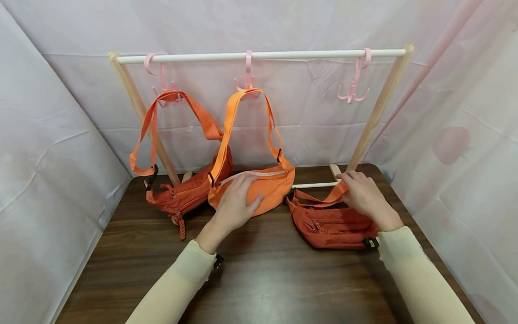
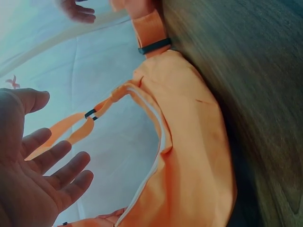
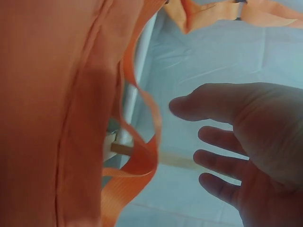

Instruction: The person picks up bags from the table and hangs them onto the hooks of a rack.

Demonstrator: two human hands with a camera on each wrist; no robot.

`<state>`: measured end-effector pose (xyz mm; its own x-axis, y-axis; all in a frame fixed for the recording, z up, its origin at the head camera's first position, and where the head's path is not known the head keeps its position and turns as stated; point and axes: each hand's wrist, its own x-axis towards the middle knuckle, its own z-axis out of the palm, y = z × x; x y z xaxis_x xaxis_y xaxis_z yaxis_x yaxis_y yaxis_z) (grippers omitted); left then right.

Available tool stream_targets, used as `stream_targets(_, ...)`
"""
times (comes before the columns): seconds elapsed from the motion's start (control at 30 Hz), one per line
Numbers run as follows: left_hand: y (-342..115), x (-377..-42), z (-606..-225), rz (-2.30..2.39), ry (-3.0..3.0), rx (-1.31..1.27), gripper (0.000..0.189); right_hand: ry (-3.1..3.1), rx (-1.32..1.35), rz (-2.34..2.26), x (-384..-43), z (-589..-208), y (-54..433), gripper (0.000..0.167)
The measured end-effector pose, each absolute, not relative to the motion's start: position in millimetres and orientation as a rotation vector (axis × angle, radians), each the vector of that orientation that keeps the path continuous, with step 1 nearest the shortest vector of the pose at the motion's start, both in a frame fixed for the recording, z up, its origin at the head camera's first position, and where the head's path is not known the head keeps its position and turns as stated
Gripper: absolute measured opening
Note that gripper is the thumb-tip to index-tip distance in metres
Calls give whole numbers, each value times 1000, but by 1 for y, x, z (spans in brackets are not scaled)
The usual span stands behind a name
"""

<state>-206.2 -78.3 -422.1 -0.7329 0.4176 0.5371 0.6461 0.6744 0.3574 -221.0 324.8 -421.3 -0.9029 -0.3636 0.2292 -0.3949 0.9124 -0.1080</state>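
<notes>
Three waist bags are here. In the head view my left hand point(image 1: 236, 202) is in front of the light orange bag point(image 1: 269, 191), whose strap point(image 1: 229, 121) hangs from the middle pink hook point(image 1: 248, 74). The left wrist view has its fingers spread apart, holding nothing, beside the bag's zipped edge. My right hand point(image 1: 364, 195) is above the rust-red bag point(image 1: 329, 231) lying on the table at right. In the right wrist view its fingers are loosely extended, apart from that bag's orange strap point(image 3: 142, 153). Another rust-red bag point(image 1: 190, 191) rests at left, its strap point(image 1: 202, 119) over the left hook point(image 1: 163, 85).
A white rail point(image 1: 295, 55) on wooden side posts point(image 1: 376, 108) stands at the back of the dark wooden table point(image 1: 263, 279). A pink hook point(image 1: 353, 83) with no bag on it hangs at the rail's right. Pale fabric point(image 1: 457, 189) surrounds the table.
</notes>
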Motion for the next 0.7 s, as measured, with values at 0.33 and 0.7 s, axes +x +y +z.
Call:
stream_targets(0.33, -70, -207, -429, -730, -2553, -838, 54, -2932, 598, 136, -234, -436, 334, 62)
stream_targets(0.7, -66, -208, -435, -731, -2574, -846, 56, -2961, 581, -41, -248, -451, 338, 47)
